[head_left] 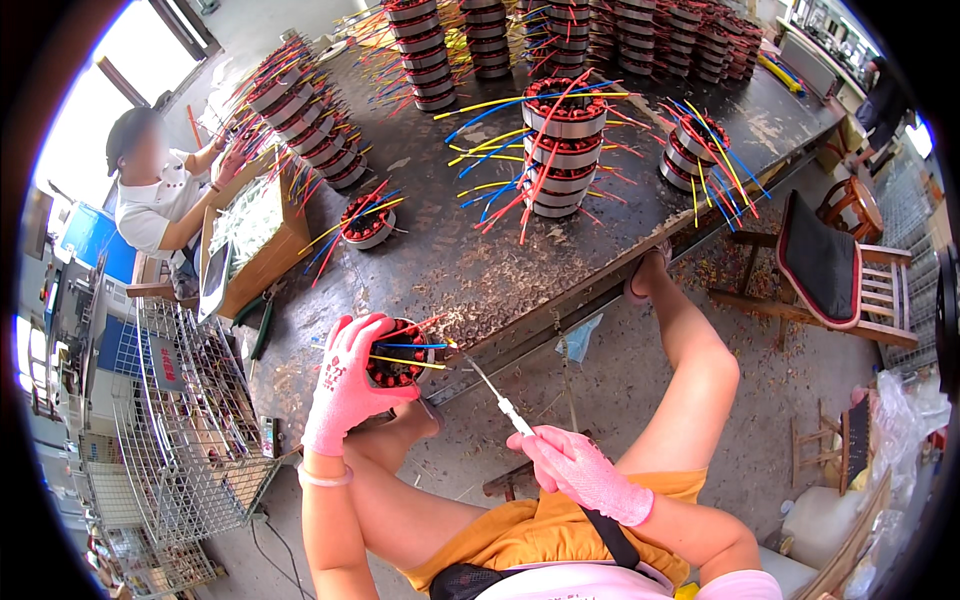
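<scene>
My left hand [347, 382], in a pink glove, grips a round motor stator [398, 353] with copper windings and red, blue and yellow wires, held at the near edge of the dark worktable [450, 260]. My right hand [577, 468], also pink-gloved, holds a thin white-handled tool [495, 393] whose tip points at the stator's wires. My bare knees sit below the hands.
Stacks of stators [562, 150] with coloured leads stand across the table, with a single one [368, 222] nearer. A co-worker [160, 195] sits at the left by a wooden box [252, 235]. A wire rack [185, 420] stands at my left, a wooden chair [840, 275] at right.
</scene>
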